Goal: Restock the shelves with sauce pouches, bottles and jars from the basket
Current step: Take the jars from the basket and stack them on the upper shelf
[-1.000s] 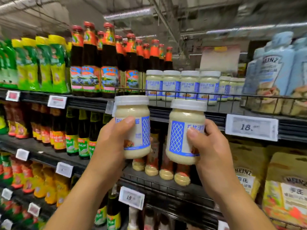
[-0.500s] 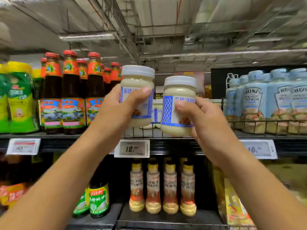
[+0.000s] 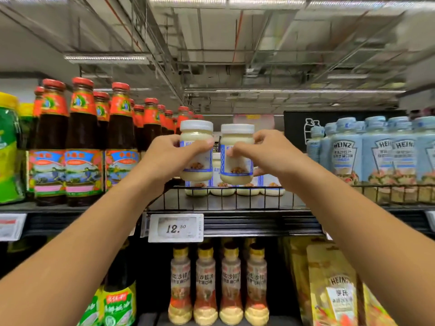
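Observation:
My left hand point(image 3: 164, 158) grips a white-lidded mayonnaise jar point(image 3: 196, 135) with a blue-and-white label. Beside it, my right hand point(image 3: 270, 154) grips a matching second jar point(image 3: 236, 137). Both jars are upright, side by side, held above the wire front rail point(image 3: 226, 198) of the top shelf. Behind and below them a row of the same jars point(image 3: 247, 190) stands on that shelf, partly hidden by my hands. No basket is in view.
Dark sauce bottles with red caps point(image 3: 82, 142) fill the shelf to the left, green pouches point(image 3: 9, 149) beyond them. Pale blue Heinz pouches point(image 3: 376, 149) stand at right. A price tag reading 12.50 point(image 3: 175, 228) hangs on the shelf edge. Dressing bottles point(image 3: 219, 285) line the shelf below.
Both hands have moved forward with the jars, farther from me and over the shelf's wire rail. The view has tilted up a little.

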Tool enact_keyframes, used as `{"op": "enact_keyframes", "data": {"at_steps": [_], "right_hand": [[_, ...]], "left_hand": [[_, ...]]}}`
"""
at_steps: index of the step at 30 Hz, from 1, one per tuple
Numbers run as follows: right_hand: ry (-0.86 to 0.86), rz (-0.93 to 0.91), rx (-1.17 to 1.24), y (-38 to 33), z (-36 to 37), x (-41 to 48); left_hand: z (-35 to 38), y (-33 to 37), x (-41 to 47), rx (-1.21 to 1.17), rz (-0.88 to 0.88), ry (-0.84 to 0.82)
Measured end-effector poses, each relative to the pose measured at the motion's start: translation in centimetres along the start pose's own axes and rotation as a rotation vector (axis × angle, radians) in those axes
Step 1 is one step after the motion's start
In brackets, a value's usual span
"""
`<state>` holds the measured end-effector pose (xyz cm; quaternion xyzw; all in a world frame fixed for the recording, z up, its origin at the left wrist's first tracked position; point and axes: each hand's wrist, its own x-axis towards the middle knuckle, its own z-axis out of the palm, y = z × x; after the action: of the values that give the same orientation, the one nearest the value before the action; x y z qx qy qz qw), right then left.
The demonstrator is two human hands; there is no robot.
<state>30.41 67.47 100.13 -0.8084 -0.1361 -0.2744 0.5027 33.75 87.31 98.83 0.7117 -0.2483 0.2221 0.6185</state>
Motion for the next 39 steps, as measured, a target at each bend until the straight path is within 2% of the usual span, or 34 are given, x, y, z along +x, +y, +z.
{"op": "enact_keyframes", "data": {"at_steps": [7,20,26,39], "right_hand": [[-0.130,0.106,-0.094,0.9,0.9,2.0],[-0.263,0.141,-0.366,2.3,1.6,3.0],[-0.279,0.109,-0.349,2.1,1.7,2.7],[-0.254,0.096,-0.314,2.1,2.2,2.6]], "left_hand": [[-0.6,-1.6,1.5,0.375,-0.072,-0.114],[-2.0,-2.2,3.0,0.566,-0.137,-0.315],[-2.4,-2.5,3.2,0.570,-0.070,-0.227],[-2.6,-2.8,2.9,0.609,-0.063,-0.200]]}}
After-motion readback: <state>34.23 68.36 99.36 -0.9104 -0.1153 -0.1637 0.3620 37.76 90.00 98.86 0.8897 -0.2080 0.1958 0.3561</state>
